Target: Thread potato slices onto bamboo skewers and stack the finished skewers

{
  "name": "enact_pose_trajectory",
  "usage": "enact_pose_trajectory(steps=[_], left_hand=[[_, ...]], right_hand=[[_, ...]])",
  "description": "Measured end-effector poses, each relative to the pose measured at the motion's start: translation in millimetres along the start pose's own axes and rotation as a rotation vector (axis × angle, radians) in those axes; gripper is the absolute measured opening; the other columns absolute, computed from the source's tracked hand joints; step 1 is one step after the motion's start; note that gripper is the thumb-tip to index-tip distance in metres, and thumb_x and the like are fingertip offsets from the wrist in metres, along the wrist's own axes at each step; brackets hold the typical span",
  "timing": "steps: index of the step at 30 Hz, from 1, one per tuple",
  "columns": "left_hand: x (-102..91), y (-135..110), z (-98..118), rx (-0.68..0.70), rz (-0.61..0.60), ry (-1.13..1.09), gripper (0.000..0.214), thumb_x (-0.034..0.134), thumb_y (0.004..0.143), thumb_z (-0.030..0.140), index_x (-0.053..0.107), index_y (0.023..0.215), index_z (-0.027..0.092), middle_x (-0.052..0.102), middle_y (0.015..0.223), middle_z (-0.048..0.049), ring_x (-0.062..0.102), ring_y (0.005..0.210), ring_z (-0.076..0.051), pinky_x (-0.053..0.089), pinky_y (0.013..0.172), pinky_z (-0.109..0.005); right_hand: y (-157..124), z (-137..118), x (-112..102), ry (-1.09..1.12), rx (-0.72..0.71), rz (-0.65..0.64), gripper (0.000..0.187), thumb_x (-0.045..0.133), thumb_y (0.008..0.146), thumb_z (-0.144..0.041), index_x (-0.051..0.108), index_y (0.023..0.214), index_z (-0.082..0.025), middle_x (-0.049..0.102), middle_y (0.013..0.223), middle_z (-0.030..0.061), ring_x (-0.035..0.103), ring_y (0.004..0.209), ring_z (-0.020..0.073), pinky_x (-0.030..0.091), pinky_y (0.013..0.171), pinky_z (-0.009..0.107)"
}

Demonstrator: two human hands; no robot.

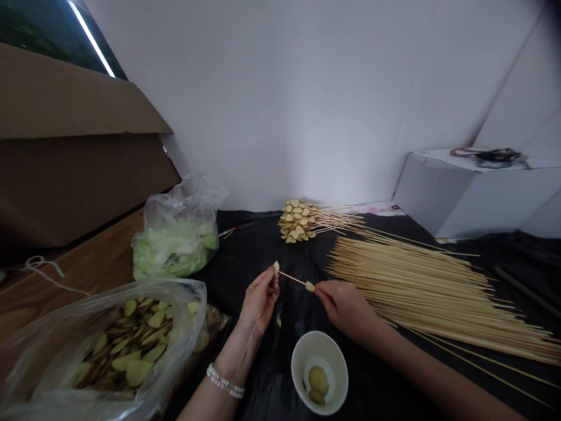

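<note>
My left hand (262,297) pinches a pale potato slice (276,268) at the left end of a thin bamboo skewer (293,278). At the other end of the visible stretch, my right hand (339,301) is closed on the skewer, with a second potato slice (310,286) against its fingertips. My right hand hides where the skewer continues. Below the hands stands a white bowl (298,356) with a few potato slices (318,380) at its bottom. To the left, an opened clear plastic bag (186,327) holds many potato slices (131,345).
Loose bamboo skewers (429,286) lie spread at the right. Skewered potato slices (298,219) are stacked near the wall on black sheeting (249,251). A knotted bag of pale green pieces (175,240), a cardboard box (79,175) and a white box (447,193) stand around.
</note>
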State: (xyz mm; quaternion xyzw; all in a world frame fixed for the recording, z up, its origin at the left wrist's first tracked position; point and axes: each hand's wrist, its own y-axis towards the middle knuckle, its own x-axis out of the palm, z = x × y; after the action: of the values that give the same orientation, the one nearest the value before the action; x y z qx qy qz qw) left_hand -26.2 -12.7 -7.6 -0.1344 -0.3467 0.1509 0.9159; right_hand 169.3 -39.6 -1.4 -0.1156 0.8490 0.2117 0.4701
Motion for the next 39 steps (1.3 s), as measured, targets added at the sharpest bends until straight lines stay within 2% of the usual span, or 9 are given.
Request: enact_pose_trajectory(steps=[6,15,19,25,32,39], left_hand=[[0.8,-0.4,1.3,-0.023,0.006,-0.043,0.009,0.062,0.078,0.005,0.070,0.080,0.009,0.067,0.070,-0.0052,0.059,0.055,-0.006,0.050,0.048,-0.013],[2.9,-1.8,-1.1,0.047,0.032,-0.025,0.013,0.060,0.076,-0.002,0.070,0.073,0.006,0.068,0.068,-0.0064,0.058,0.051,-0.005,0.050,0.050,-0.011],[3.3,-2.6,-2.3,0.050,0.025,-0.022,0.010,0.064,0.073,-0.002,0.070,0.073,0.006,0.068,0.067,-0.0063,0.058,0.051,-0.005,0.049,0.050,-0.011],[3.7,-3.5,-1.7,0.069,-0.011,0.002,0.008,0.074,0.065,0.003,0.070,0.071,0.007,0.067,0.063,-0.0046,0.056,0.049,-0.004,0.048,0.049,-0.011],[1.7,-2.7,-4.6,0.091,-0.035,0.041,0.019,0.082,0.055,0.010,0.071,0.071,0.007,0.068,0.064,-0.0046,0.056,0.051,-0.004,0.047,0.049,-0.011],[2.9,-4.1,-3.0,0.022,-0.061,0.021,0.012,0.077,0.062,0.005,0.070,0.073,0.006,0.067,0.065,-0.0053,0.057,0.050,-0.004,0.049,0.050,-0.011]], right_hand=[[0.8,1.9,-1.1,0.021,-0.017,-0.003,0.027,0.038,0.091,-0.020,0.063,0.082,-0.018,0.065,0.077,0.0040,0.060,0.076,0.0145,0.038,0.069,0.023],[-3.3,1.6,2.4,-0.058,-0.030,0.019,0.027,0.037,0.092,-0.020,0.062,0.082,-0.018,0.065,0.079,0.0051,0.060,0.077,0.0152,0.038,0.070,0.024],[-4.1,0.8,3.9,-0.126,-0.022,0.007,0.027,0.034,0.093,-0.019,0.060,0.084,-0.018,0.065,0.080,0.0056,0.059,0.077,0.0157,0.036,0.069,0.025],[-3.0,-1.8,3.0,-0.070,0.034,-0.069,0.024,0.037,0.092,-0.021,0.058,0.080,-0.019,0.065,0.076,0.0027,0.060,0.072,0.0143,0.034,0.064,0.024],[-4.5,-3.7,-1.8,-0.230,0.031,0.015,0.023,0.039,0.091,-0.021,0.058,0.080,-0.019,0.065,0.077,0.0029,0.059,0.073,0.0153,0.031,0.063,0.025],[-1.6,-1.2,-2.0,-0.089,0.068,-0.078,0.025,0.037,0.093,-0.023,0.058,0.081,-0.019,0.066,0.076,0.0025,0.061,0.071,0.0143,0.033,0.062,0.024]])
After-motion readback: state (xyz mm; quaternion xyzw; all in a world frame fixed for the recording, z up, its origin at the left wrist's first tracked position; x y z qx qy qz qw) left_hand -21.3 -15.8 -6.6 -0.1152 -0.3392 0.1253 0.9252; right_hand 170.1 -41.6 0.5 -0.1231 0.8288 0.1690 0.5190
